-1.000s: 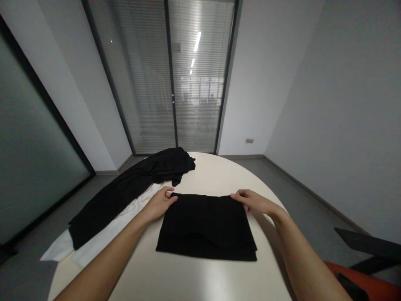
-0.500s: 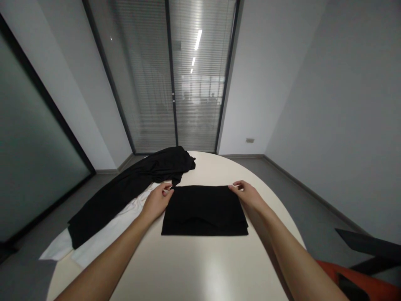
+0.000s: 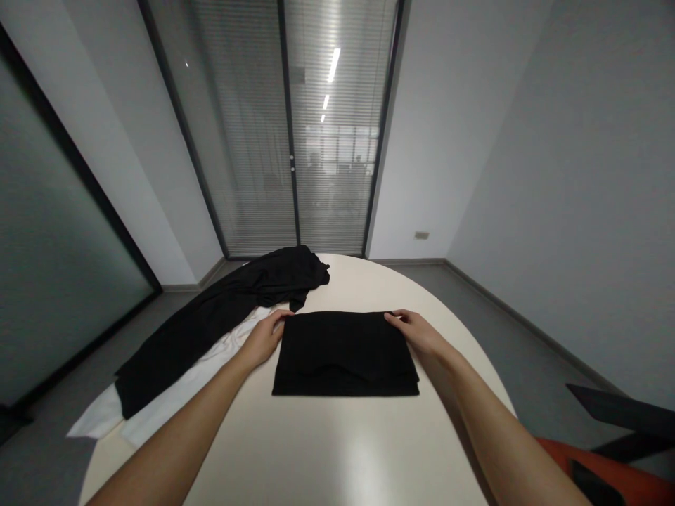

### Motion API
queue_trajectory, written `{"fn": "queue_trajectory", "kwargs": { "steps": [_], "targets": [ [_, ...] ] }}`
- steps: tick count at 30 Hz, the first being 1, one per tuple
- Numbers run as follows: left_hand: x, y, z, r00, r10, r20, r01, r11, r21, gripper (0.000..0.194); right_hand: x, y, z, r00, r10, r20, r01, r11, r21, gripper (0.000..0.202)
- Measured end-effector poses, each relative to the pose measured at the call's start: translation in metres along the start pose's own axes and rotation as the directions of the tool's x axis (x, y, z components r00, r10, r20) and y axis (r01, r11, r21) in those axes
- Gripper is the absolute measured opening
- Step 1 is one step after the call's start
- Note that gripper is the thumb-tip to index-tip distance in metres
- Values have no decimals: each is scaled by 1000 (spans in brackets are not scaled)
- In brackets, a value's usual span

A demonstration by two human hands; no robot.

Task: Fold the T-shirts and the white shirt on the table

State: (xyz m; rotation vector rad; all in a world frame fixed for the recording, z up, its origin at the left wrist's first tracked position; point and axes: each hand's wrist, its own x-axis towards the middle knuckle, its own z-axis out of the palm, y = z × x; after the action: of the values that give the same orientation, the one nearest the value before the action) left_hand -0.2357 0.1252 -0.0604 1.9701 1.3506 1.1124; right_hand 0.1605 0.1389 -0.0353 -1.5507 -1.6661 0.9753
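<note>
A folded black garment lies flat in front of me, its layers slightly uneven along the near edge and right side. At its far left corner is my left hand, thumb and fingers closed at the fabric's edge. My right hand pinches the far right corner, with the thumb on top and the other fingers behind the edge. What kind of garment it is cannot be made out in its folded state.
To the left, a loose black garment lies over white cloth, part of which hangs past the edge of the round pale table. An orange and black chair stands at the lower right. Beyond are blind-covered glass panels.
The fingers of my left hand have shifted and straightened at the far left corner. My right hand has closed up slightly at its corner. The folded garment lies almost unchanged.
</note>
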Motion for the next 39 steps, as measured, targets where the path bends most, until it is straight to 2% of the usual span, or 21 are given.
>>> {"fn": "queue_trajectory", "kwargs": {
  "steps": [2, 5, 8, 11, 16, 18, 21, 25, 27, 29, 32, 35, 37, 39],
  "targets": [
    [1, 1, -1, 1000, -26, -13, 25, 997, -67, 30, 2, 3, 2, 999, -39, 13, 38, 995, 95, 52],
    [3, -3, 1, 997, -73, -33, 67, 986, -154, 28, 8, 9, 6, 994, -102, -46, 109, 979, 174, 53],
    [4, -8, 3, 995, -86, -52, 77, 984, -159, 27, 11, 10, 9, 986, -125, -107, 134, 988, 77, 55],
    [5, -8, 3, 996, -74, -55, 67, 990, -121, 26, 10, 9, 7, 986, -125, -109, 120, 991, -50, 57],
    [3, 5, 0, 980, -123, -153, 117, 992, -45, 36, 3, 3, -2, 991, -108, -79, 94, 982, -163, 66],
    [0, 12, 0, 979, -133, -154, 126, 991, -50, 42, -1, -2, -4, 993, -87, -82, 69, 977, -203, 67],
    [-5, 16, 3, 998, -46, -38, 47, 999, 21, 51, -8, -8, -9, 998, -55, -44, 43, 974, -223, 71],
    [-12, 15, 1, 983, 87, 165, -120, 972, 202, 60, -16, -10, -17, 984, -18, 176, 37, 994, -104, 78],
    [-13, 19, -3, 975, 123, 186, -168, 953, 251, 60, -18, -9, -21, 967, -24, 254, 40, 997, -59, 77],
    [-14, 29, -6, 965, 172, 199, -225, 933, 282, 55, -18, -7, -24, 962, -26, 270, 44, 997, -61, 77],
    [-17, 55, -7, 927, 236, 292, -316, 910, 267, 48, -17, -8, -27, 980, -31, 196, 60, 988, -145, 78],
    [-23, 81, -3, 863, 269, 427, -379, 904, 198, 50, -19, -21, -25, 987, -162, 3, 157, 949, -273, 72],
    [-27, 93, 1, 818, 287, 499, -412, 897, 159, 52, -24, -36, -18, 944, -320, -75, 279, 901, -331, 61],
    [-31, 99, 4, 790, 305, 532, -437, 889, 140, 51, -31, -52, -5, 890, -454, -37, 412, 839, -356, 52]
  ]
}}
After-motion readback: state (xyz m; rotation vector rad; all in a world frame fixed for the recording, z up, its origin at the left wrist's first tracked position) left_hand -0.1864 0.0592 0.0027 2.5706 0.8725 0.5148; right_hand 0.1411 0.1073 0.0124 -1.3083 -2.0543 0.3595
